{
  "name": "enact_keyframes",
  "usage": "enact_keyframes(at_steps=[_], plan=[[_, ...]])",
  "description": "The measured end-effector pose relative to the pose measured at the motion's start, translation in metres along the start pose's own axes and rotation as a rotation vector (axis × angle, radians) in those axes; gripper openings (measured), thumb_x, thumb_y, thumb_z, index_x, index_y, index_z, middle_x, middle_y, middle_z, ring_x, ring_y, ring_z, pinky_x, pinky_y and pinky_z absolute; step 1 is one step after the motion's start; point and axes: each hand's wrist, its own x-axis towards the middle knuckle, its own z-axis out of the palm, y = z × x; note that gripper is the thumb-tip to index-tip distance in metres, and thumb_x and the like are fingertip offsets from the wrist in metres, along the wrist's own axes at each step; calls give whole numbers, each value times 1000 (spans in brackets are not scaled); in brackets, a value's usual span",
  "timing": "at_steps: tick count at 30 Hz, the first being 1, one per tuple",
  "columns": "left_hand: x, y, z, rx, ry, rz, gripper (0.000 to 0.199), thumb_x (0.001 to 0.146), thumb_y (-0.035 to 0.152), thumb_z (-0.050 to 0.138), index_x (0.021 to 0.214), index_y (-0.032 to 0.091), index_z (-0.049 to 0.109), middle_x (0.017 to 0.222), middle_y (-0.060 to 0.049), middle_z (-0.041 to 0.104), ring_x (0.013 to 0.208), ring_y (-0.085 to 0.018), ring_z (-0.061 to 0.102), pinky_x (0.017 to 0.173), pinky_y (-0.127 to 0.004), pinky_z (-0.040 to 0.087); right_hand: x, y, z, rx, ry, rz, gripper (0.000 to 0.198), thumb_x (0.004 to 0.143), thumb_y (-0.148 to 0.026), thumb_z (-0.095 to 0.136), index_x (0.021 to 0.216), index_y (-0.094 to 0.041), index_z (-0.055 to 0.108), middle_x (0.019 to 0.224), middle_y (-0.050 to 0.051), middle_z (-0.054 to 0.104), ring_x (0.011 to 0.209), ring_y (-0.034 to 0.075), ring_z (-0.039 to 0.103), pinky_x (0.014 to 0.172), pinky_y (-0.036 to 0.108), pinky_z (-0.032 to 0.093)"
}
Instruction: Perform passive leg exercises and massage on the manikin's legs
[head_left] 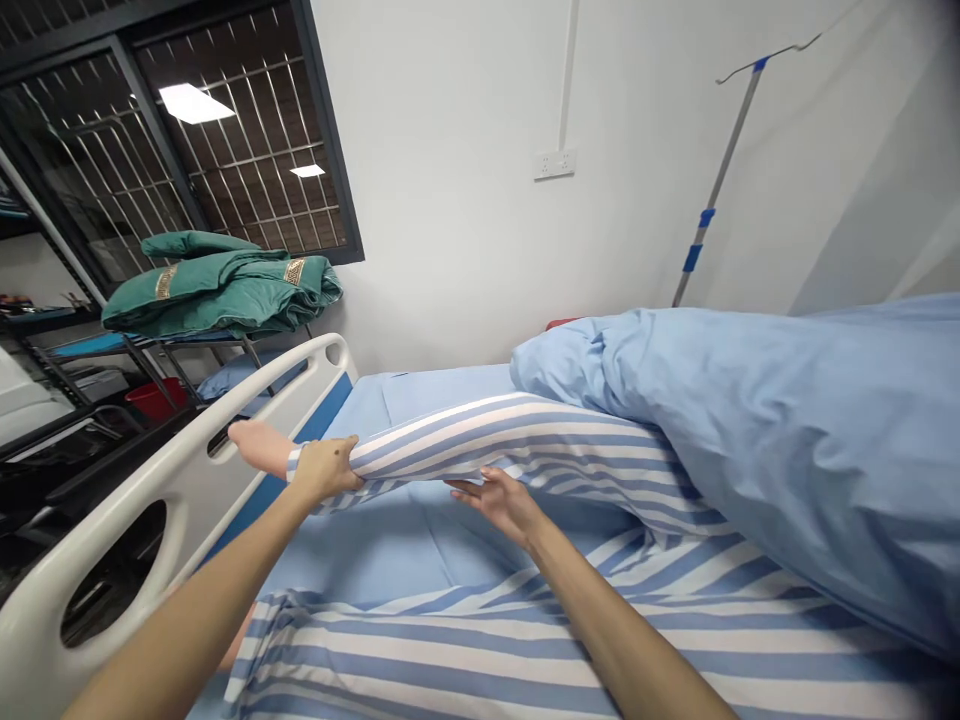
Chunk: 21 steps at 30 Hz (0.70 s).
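Observation:
A leg in blue-and-white striped trousers (465,437) is raised off the bed, its bare foot (259,447) pointing toward the footboard. My left hand (327,468) is closed around the lower leg just above the ankle, over the trouser cuff. Below the knee and calf, my right hand (504,505) is open with its palm turned up and fingers apart; its fingertips are at the underside of the trouser leg, and I cannot tell how firmly they touch. The other striped leg (420,660) lies flat on the bed, nearer to me, its foot mostly hidden behind my left forearm.
A light blue quilt (750,420) covers the body at the right. The blue bed sheet (427,530) ends at a white footboard (195,480). Behind stand an IV pole (724,170), a folded green quilt (225,290) on a rack, and a red bucket (156,398).

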Motion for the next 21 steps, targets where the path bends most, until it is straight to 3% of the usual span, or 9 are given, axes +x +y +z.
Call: enact_keyframes(at_steps=[7,12,16,21], plan=[[2,75,47,-292,-7,-171,41,61,50,58,95,26,54,89,-5,67,84,-27,61,67,-32,39,-9,-36,-3,-136,114,-262,5,65,-27,65,65,-22,64,84,1,66,92,23,57,91,45,38],[-1,119,78,-423,-11,-214,41,63,53,55,96,29,53,88,-2,67,84,-25,60,66,-31,39,-15,-45,-5,-237,184,-363,16,65,-26,62,81,-24,65,90,1,66,98,24,54,87,42,40],[-5,135,95,-485,-50,-251,43,64,57,52,95,27,53,87,-6,66,86,-27,60,67,-34,37,-17,-44,-6,-288,231,-369,23,65,-25,62,87,-24,65,91,1,67,99,23,53,87,41,40],[-6,136,98,-496,-47,-241,42,63,57,53,93,27,51,86,-4,67,84,-27,61,65,-34,37,-16,-42,-6,-320,228,-363,28,65,-25,61,93,-25,64,89,2,67,103,24,52,87,42,40]])
